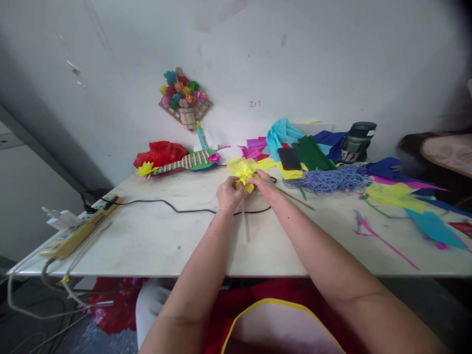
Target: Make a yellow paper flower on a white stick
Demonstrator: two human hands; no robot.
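Observation:
Between my two hands is a yellow crepe paper flower (246, 169) with ruffled petals, above the middle of the white table. My left hand (228, 193) has its fingers closed on the flower's left lower side. The fingers of my right hand (264, 184) pinch the petals from the right. Below the flower a pale thin stick (244, 223) points toward the table's front edge; its upper end is hidden by the hands. A flat piece of yellow paper (233, 165) lies just behind the flower.
A black cable (173, 208) crosses from the power strip (79, 228). Behind stand a green paper-covered guitar shape (199, 161) and a red plastic bag (161, 153). To the right are a phone (289, 159), tangled purple cord (328, 180), a dark bottle (357, 142) and coloured paper.

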